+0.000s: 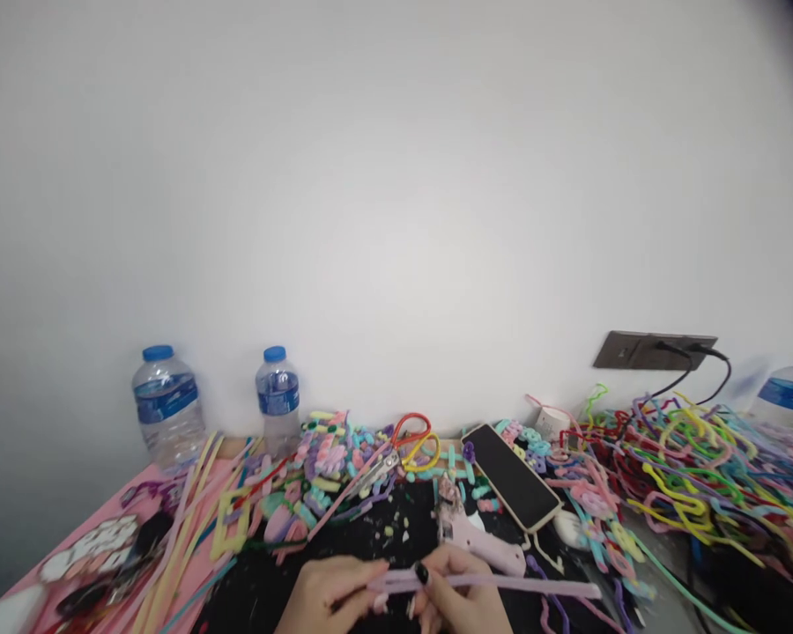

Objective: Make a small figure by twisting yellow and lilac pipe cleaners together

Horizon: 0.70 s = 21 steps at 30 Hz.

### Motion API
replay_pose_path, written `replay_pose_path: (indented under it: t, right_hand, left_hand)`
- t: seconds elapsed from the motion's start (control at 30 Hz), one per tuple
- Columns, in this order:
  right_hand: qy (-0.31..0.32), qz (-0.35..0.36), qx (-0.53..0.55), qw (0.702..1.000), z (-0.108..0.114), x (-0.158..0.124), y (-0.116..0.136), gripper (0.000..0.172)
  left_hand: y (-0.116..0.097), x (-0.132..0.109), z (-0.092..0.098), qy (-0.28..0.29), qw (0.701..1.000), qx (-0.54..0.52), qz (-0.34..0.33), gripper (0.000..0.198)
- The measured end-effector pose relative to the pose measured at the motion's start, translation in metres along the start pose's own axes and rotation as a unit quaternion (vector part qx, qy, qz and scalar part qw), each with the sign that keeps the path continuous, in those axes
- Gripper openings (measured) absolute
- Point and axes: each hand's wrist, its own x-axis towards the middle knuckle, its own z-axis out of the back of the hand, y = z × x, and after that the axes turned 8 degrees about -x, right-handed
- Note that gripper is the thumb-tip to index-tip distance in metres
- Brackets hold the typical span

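Both of my hands show at the bottom edge, over a black mat [370, 546]. My left hand [327, 594] and my right hand [459, 594] are closed in pinches on one light purple pipe cleaner [502, 583], which lies nearly level and reaches to the right. A pink glue gun [476, 537] lies just beyond my right hand. Behind it lie scissors [406, 445] with red and yellow handles among small coloured pieces [330, 467].
A dark phone [512, 475] lies right of the scissors. A big tangle of bent coloured pipe cleaners [693, 467] fills the right. Two water bottles [166, 405] [278, 396] stand by the wall, another bottle [789, 392] far right. Cables run into a wall socket [654, 350]. Pink packaging [99, 546] lies left.
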Motion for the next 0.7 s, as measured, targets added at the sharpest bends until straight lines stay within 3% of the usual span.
replay_pose_path:
  t: [0.07, 0.13, 0.43, 0.7]
  right_hand:
    - [0.009, -0.013, 0.040, 0.999, -0.008, -0.007, 0.011, 0.042]
    - [0.024, -0.019, 0.054, 0.998, -0.013, -0.010, 0.020, 0.042]
    - [0.008, -0.018, 0.062, 0.998, -0.016, -0.021, 0.037, 0.032]
    - [0.012, -0.004, 0.045, 0.999, -0.012, -0.018, 0.033, 0.029]
  left_hand:
    - [0.001, 0.000, 0.000, -0.055, 0.997, 0.018, -0.055, 0.020]
    - [0.000, -0.001, -0.001, -0.066, 0.993, 0.029, -0.092, 0.020]
    - [-0.005, -0.004, 0.003, -0.050, 0.989, 0.093, -0.107, 0.022]
    - [-0.001, -0.003, 0.003, -0.037, 0.977, 0.117, -0.176, 0.026]
